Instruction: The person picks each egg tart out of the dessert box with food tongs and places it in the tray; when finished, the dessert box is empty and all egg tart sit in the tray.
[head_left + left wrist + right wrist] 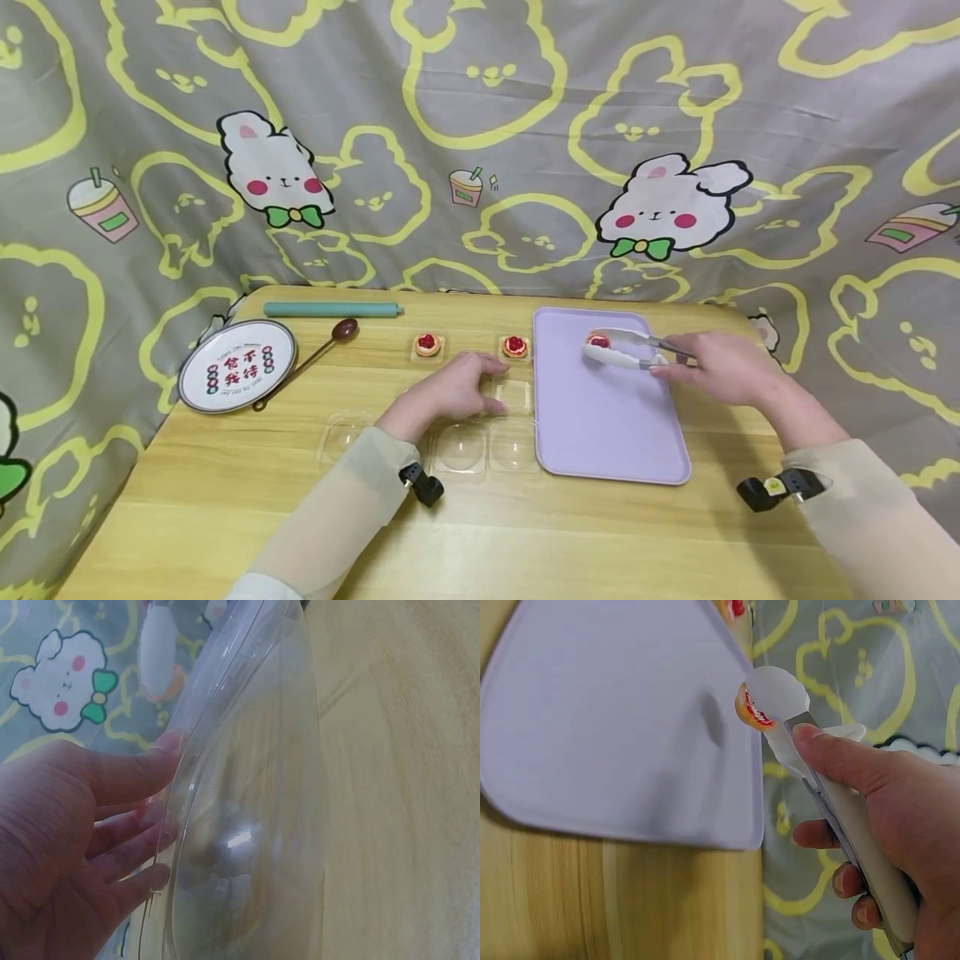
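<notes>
My right hand (723,367) grips metal tongs (671,350) with white tips. Between the tips is a small red-topped tart (598,341), held above the lilac tray (607,425); the right wrist view shows the same tart (754,710) at the white ends. My left hand (465,385) reaches over the clear plastic boxes (461,448), thumb and fingers spread on either side of a box's near corner. In the left wrist view its fingertips lie right at the rim of a clear box (240,847), partly seen through the plastic.
Two tarts sit in clear boxes at the back: one tart (427,345) farther left, another tart (515,346) beside the tray. At the left are a white plate (238,367), a brown spoon (344,331) and a teal rod (333,310). A patterned curtain (480,167) hangs behind the table.
</notes>
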Demonstrator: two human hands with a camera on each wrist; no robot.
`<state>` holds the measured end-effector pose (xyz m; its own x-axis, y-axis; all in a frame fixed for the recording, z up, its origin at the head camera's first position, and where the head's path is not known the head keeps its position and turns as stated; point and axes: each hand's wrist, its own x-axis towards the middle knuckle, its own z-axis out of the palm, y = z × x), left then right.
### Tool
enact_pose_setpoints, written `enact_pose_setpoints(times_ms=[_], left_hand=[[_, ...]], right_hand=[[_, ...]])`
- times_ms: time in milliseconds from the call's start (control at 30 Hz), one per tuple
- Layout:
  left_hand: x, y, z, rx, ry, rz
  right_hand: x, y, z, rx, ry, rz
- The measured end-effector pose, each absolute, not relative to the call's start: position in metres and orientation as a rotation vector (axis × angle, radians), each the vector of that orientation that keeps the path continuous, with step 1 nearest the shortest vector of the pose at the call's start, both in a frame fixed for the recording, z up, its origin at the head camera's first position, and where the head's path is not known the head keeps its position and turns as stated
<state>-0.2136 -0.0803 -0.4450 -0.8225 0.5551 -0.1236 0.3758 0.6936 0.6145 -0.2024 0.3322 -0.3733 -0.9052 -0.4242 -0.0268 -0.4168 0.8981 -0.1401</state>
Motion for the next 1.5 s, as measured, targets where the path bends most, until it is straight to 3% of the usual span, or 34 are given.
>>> enact_pose_setpoints(times_ms=[500,967,1500], left_hand=[[-0.214,-0.081,-0.446,0.742,2.601,0.847],[-0.217,-0.084,-0.446,0.850,2.596,0.806],[-0.204,-0.135,-0.416,0.952,2.625,0.901]], right_hand=[[-0.222,0.356,-0.392,-0.513,2.980,-0.206],[-0.206,0.360,-0.373,-0.473,3.033,-0.242],[-0.181,0.298,-0.336,-0.696,3.058,-0.301]])
